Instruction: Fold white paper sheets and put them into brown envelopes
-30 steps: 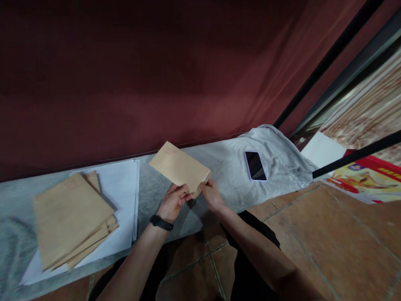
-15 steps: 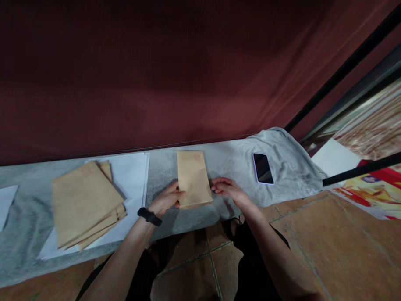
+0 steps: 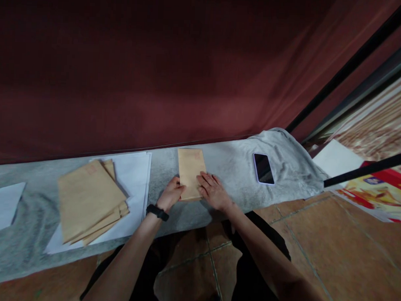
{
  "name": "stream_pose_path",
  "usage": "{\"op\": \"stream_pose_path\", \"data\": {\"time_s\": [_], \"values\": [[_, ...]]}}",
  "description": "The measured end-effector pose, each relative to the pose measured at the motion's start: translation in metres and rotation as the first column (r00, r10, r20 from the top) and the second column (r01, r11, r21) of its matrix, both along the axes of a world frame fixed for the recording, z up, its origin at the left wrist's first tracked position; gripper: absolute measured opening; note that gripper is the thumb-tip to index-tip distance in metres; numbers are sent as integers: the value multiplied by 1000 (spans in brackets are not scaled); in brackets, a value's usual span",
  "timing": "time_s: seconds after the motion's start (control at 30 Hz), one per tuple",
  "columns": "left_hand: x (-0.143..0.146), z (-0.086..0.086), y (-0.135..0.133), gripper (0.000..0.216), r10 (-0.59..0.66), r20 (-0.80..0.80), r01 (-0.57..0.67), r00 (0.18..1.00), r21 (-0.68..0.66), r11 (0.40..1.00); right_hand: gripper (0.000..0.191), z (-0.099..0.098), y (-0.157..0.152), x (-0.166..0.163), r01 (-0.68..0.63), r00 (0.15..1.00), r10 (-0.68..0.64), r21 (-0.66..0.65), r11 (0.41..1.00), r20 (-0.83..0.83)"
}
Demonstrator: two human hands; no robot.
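A brown paper envelope [image 3: 190, 167] with a faint red print near its top right lies on the grey cloth in front of me. My left hand [image 3: 171, 193] grips its lower left edge, thumb on top and fingers at the side. Flat on its lower right part rests my right hand [image 3: 214, 191], with the fingers stretched out across the paper. To the left, a loose pile of brown envelopes [image 3: 88, 199] sits on large white paper sheets [image 3: 138, 183].
A phone [image 3: 263, 169] lies face up on the grey cloth [image 3: 233, 165] at the right. Another white sheet [image 3: 3, 207] is at the far left. Behind rises a dark red wall covering [image 3: 176, 101]. Black bars [image 3: 367, 169] and a printed carton [image 3: 380, 187] stand at the right.
My right hand has moved left from beside the envelope onto its surface, fingers now spread flat. The envelope lies flatter, its near edge lower. My left hand stays at its left edge.
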State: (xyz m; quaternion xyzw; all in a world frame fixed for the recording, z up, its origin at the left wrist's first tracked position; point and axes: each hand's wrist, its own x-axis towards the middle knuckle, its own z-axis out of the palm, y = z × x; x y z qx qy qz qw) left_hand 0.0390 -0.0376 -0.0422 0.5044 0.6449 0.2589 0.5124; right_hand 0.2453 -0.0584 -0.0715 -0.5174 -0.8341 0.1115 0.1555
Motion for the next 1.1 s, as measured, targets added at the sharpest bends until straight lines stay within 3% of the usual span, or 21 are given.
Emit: {"op": "stream_pose_path", "data": {"time_s": [0.07, 0.17, 0.27, 0.37, 0.53, 0.7, 0.9, 1.1], "values": [[-2, 0, -2, 22, -13, -209, 24, 978, 51, 998, 51, 0, 2, 2, -10, 1000, 10, 3, 1000, 25], [-2, -2, -10, 32, 67, -557, 100, 828, 265, 959, 53, -3, 1, 1, 12, 998, -14, 30, 999, 56], [6, -10, -11, 34, 105, -647, 331, 756, 515, 791, 54, -8, 0, -3, 19, 998, -22, 53, 998, 60], [24, -18, 7, 45, -27, -694, 554, 719, 550, 624, 54, -10, 0, -5, 11, 999, -15, 66, 998, 51], [48, -25, 73, 56, -141, -828, 708, 543, 362, 607, 52, -11, 0, -7, 23, 999, -25, 68, 997, 24], [47, -31, 111, 59, -204, -860, 761, 467, 273, 589, 53, -6, 7, -2, 4, 999, -3, 20, 1000, -43], [41, -37, 90, 60, -239, -855, 786, 461, 267, 558, 34, 8, 33, 13, -82, 968, 54, -106, 991, -244], [32, -38, 42, 57, -254, -840, 802, 479, 301, 515, 37, 18, 28, 9, 36, 984, -54, -108, 993, -168]]}}
